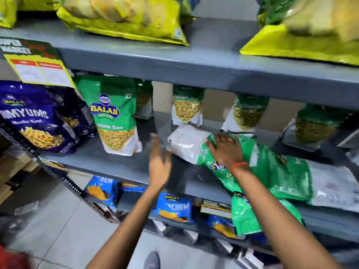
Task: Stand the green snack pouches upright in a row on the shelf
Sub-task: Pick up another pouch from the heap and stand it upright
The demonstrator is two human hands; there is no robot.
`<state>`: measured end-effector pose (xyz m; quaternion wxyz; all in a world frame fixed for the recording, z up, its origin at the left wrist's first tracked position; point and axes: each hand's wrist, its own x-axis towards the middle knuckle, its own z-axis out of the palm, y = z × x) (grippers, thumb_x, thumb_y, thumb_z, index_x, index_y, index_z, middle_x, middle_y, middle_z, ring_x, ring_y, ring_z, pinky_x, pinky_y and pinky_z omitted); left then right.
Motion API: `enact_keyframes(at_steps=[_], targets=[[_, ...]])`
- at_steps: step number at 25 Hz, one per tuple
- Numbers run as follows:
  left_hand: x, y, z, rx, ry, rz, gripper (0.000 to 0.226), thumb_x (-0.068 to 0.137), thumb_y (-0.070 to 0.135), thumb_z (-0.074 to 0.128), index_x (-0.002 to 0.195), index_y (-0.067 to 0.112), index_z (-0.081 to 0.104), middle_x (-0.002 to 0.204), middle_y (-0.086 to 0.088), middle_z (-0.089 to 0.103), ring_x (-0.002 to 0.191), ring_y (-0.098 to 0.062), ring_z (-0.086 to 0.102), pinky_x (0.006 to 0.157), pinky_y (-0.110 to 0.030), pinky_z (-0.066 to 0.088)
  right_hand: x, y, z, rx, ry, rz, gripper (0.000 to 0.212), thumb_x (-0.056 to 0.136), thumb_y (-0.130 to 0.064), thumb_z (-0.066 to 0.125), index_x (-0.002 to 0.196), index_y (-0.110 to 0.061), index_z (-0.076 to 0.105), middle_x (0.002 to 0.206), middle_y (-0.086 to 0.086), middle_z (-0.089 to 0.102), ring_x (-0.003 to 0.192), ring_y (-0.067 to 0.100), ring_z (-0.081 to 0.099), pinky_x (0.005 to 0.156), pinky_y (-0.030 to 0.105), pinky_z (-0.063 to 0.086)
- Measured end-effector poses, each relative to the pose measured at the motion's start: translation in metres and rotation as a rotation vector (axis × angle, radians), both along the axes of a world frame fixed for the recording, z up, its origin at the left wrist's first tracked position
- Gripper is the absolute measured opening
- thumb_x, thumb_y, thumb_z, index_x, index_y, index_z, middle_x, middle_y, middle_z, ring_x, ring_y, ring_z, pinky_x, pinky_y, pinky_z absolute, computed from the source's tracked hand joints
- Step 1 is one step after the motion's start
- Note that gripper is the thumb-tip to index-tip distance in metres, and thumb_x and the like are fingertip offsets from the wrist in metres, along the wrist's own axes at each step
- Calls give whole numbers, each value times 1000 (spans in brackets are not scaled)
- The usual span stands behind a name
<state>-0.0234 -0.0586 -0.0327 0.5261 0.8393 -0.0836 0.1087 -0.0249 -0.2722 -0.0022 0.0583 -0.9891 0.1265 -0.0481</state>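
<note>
One green Ratlami Sev pouch (114,117) stands upright at the left front of the grey middle shelf (101,162). Three more green pouches stand further back: the first (186,105), the second (248,115), the third (312,127). A green pouch (194,146) lies flat on the shelf with its white back showing. My right hand (226,148) lies spread on top of it, fingers gripping its upper edge. Another flat pouch (291,175) lies to its right. A further green pouch (246,220) hangs over the shelf's front edge. My left hand (159,160) hovers open and blurred, left of the lying pouch.
Purple snack bags (38,121) stand at the left of the same shelf. Yellow bags (124,18) fill the shelf above, with a price sign (37,61) hanging from its edge. Blue snack bags (172,208) sit on the lower shelf. My shoe (152,260) is on the tiled floor.
</note>
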Motion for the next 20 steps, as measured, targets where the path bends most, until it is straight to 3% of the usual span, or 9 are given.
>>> enact_keyframes(at_steps=[3, 5, 8, 10, 12, 14, 15, 16, 20], targets=[[-17, -50, -18, 591, -117, -332, 69, 87, 24, 54, 147, 16, 20, 160, -4, 11, 146, -19, 17, 117, -38, 23, -4, -27, 4, -35, 5, 45, 50, 96, -43, 29, 135, -14, 43, 148, 9, 40, 139, 28, 30, 117, 47, 18], [-15, -66, -19, 652, -110, -225, 65, 89, 26, 51, 146, 15, 22, 160, 0, 15, 145, -15, 20, 117, -33, 22, -4, -43, 9, -57, -13, 66, 45, 96, -32, 35, 135, -10, 42, 143, 15, 45, 134, 31, 36, 114, 44, 26], [-15, -70, -20, 689, -219, -164, 55, 94, 17, 42, 146, 16, 24, 157, 2, 25, 143, -15, 26, 114, -31, 26, -3, -59, 18, 107, -104, 84, 37, 88, -17, 53, 124, -8, 55, 127, 20, 59, 122, 34, 48, 104, 40, 38], [-16, -65, -19, 585, -159, -181, 50, 96, 18, 41, 144, 22, 28, 154, 0, 32, 139, -19, 36, 108, -33, 36, 1, -62, 22, 276, -144, 75, 34, 82, -10, 62, 116, -7, 62, 119, 22, 64, 117, 36, 53, 101, 41, 42], [-14, -59, -9, 339, -61, -112, 42, 95, 23, 45, 136, 27, 40, 143, -2, 50, 124, -27, 52, 90, -35, 47, 6, -68, 30, 490, -120, 91, 28, 80, -2, 66, 108, 2, 66, 114, 27, 66, 110, 39, 59, 98, 46, 45], [-5, -56, 9, 92, -144, 25, 19, 93, 19, 48, 111, 19, 53, 109, -12, 70, 97, -37, 63, 67, -33, 42, 13, -77, 39, 633, -126, 98, 20, 82, 0, 64, 98, 12, 66, 105, 31, 68, 102, 40, 63, 93, 48, 48], [4, -53, 19, -30, -161, 73, 4, 93, 15, 48, 95, 15, 52, 86, -15, 67, 83, -40, 63, 61, -32, 36, 15, -80, 45, 690, -147, 79, 21, 85, -4, 62, 95, 13, 66, 100, 30, 69, 96, 37, 64, 87, 44, 48], [15, -51, 31, -130, -167, 112, 9, 93, 11, 48, 84, 14, 46, 72, -11, 58, 72, -39, 59, 58, -32, 32, 17, -81, 50, 801, -178, 57, 24, 87, -9, 59, 94, 13, 66, 94, 25, 70, 88, 33, 64, 80, 40, 49], [55, -37, 53, -459, 17, 78, 28, 92, 4, 50, 69, 16, 41, 61, -1, 42, 61, -17, 41, 60, -31, 34, 22, -63, 58, 1471, -158, -26, 27, 98, -24, 33, 91, -17, 59, 92, 8, 63, 70, 11, 65, 72, 28, 52]])
